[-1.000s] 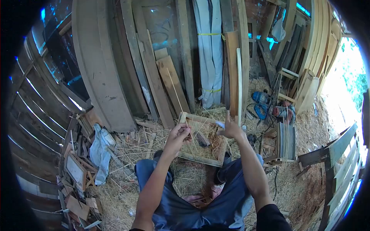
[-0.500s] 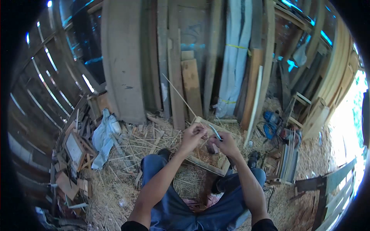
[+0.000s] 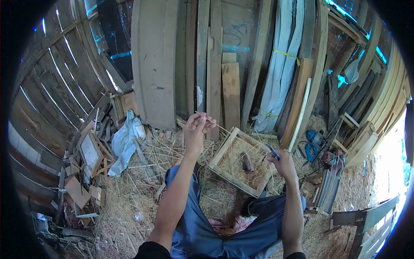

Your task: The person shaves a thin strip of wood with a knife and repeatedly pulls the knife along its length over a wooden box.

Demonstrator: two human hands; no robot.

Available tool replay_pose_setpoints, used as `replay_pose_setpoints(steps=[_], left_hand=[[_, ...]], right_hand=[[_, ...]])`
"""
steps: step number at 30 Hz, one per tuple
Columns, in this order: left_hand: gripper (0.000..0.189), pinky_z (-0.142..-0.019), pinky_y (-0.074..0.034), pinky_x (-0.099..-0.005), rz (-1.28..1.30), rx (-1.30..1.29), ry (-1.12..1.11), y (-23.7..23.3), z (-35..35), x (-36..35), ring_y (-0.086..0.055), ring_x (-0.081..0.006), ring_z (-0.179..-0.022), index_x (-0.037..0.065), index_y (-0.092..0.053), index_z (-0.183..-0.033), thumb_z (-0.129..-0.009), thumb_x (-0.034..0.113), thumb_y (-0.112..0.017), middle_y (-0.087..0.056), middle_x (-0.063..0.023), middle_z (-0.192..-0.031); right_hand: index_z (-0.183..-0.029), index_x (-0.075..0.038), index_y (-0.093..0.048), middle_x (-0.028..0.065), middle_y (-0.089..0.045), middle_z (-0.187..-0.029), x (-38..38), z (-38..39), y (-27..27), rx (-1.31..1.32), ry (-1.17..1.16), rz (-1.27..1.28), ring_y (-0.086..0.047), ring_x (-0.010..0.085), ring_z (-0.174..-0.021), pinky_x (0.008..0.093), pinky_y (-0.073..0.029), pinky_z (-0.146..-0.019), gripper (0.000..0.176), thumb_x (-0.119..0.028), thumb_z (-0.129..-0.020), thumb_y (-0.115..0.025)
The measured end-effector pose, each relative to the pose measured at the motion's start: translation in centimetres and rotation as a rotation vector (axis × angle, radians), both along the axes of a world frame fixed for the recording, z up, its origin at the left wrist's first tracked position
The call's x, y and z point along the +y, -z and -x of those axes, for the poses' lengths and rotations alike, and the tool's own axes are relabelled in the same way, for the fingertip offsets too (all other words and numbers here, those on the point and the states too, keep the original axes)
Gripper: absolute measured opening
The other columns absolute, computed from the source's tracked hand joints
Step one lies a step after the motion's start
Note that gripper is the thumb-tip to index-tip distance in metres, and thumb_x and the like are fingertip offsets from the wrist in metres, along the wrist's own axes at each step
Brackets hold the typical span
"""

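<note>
Fingers (image 3: 202, 118) of the left hand (image 3: 194, 136) are pinched nearly closed on a thin strip (image 3: 221, 127), close to its upper end. The strip slants down rightward towards a wooden frame (image 3: 233, 185); contact between them cannot be confirmed. It is judged light, springy and liable to snap, best gripped gently near mid-length. Inside the frame lies a dark block (image 3: 248, 163) among loose shavings; the raised rim could obstruct the strip. At right, the right hand (image 3: 284, 165) is curled closed on a knife (image 3: 271, 150), blade angled up-left.
</note>
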State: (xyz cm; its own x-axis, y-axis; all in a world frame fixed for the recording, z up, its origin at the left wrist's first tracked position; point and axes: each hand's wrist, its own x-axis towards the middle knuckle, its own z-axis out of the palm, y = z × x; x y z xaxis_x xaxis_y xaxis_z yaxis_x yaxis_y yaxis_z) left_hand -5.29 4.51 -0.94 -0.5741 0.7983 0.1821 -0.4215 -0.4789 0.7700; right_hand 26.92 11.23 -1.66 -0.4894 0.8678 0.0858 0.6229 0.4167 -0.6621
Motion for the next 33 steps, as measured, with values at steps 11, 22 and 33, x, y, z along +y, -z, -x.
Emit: replay_pose_setpoints(steps=[11, 22, 33], left_hand=[[0.019, -0.075, -0.054, -0.0305, 0.07, 0.022, -0.145, 1.1, 0.5, -0.2, -0.064, -0.0213, -0.083, 0.003, -0.053, -0.104, -0.089, 0.01, -0.062, -0.06, -0.0078, -0.092], [0.022, -0.084, -0.044, -0.0394, 0.185, 1.359, -0.025, 0.3, -5.6, -1.8, -0.057, -0.0318, -0.098, 0.003, -0.059, -0.104, -0.085, 0.012, -0.064, -0.06, -0.0147, -0.102], [0.021, -0.056, -0.043, -0.0334, 0.452, 1.028, 0.357, 1.7, -8.6, -2.1, -0.054, -0.0175, -0.056, 0.001, -0.061, -0.104, -0.094, 0.017, -0.054, -0.06, -0.0125, -0.072]], right_hand=[[-0.088, -0.003, -0.064, 0.0183, -0.064, -0.077, -0.1, 0.7, -1.4, 0.164, 0.111, -0.322, -0.061, 0.0405, -0.073, 0.0445, -0.047, -0.065, 0.015, -0.018, -0.083, -0.065], [-0.091, -0.006, -0.064, 0.0193, -0.065, -0.083, 0.0, 0.2, -1.4, -0.055, 0.114, -0.253, -0.061, 0.0413, -0.079, 0.0495, -0.048, -0.069, 0.017, -0.022, -0.084, -0.063], [-0.117, -0.001, -0.057, 0.0184, -0.061, -0.091, 0.4, 0.0, -2.3, 0.361, 0.323, -0.49, -0.062, 0.0358, -0.079, 0.0422, -0.048, -0.071, 0.027, -0.012, -0.096, -0.042]])
